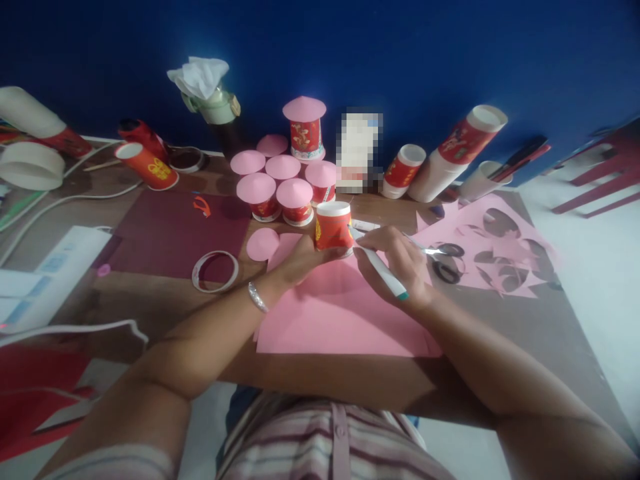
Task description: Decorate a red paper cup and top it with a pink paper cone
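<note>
My left hand (309, 259) is closed around the lower part of a red paper cup (333, 227) with a white rim and yellow print. In my right hand (400, 263) is a white marker (383, 272) with a green end, its other end close to the cup's right side. Whether the tip touches the cup is hard to tell. Under both hands lie sheets of pink paper (340, 327). A pink paper disc (263, 245) rests by their left corner. Behind the cup stand several red cups topped with pink paper cones (295, 193).
Black-handled scissors (447, 267) lie right, beside cut pink paper scraps (530, 233). A tape roll (215, 271) sits left near a maroon mat (170, 233). Stacked cups (457, 153) and a pen cup (485, 181) stand back right. A tissue-topped bottle (215, 107) is behind; white cables (65, 200) cross the left.
</note>
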Available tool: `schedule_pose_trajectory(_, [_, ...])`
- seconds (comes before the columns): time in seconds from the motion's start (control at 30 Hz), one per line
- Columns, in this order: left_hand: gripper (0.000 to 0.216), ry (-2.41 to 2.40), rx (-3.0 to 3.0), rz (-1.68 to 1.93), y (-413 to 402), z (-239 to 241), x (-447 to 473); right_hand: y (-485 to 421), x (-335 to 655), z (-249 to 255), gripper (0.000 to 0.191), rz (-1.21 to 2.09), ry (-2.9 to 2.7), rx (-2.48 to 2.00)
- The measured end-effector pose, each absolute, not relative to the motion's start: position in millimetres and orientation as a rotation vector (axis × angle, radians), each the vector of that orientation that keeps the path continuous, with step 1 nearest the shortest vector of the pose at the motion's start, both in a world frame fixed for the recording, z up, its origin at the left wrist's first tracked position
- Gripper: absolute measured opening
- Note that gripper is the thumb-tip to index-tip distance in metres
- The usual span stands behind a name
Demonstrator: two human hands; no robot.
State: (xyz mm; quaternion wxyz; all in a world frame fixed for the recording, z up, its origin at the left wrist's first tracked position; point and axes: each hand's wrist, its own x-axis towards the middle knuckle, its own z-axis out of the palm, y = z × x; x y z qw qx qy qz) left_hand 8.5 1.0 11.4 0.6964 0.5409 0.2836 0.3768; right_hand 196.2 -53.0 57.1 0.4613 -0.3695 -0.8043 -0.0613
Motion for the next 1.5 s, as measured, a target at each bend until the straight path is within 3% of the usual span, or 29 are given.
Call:
schedule_pose_trajectory(0.47, [0.037, 0.617, 1.230, 0.823, 1.2, 9.3, 7.0, -49.2, 199.2, 53.5, 0.028, -0.137, -1.994, -0.851])
schedule_pose_trajectory(1.5, [0.031, 0.622, 1.197, 0.869, 0.7, 9.9, 8.7, -51.1, 196.2, 55.6, 0.025, -0.208, -2.013, -0.869])
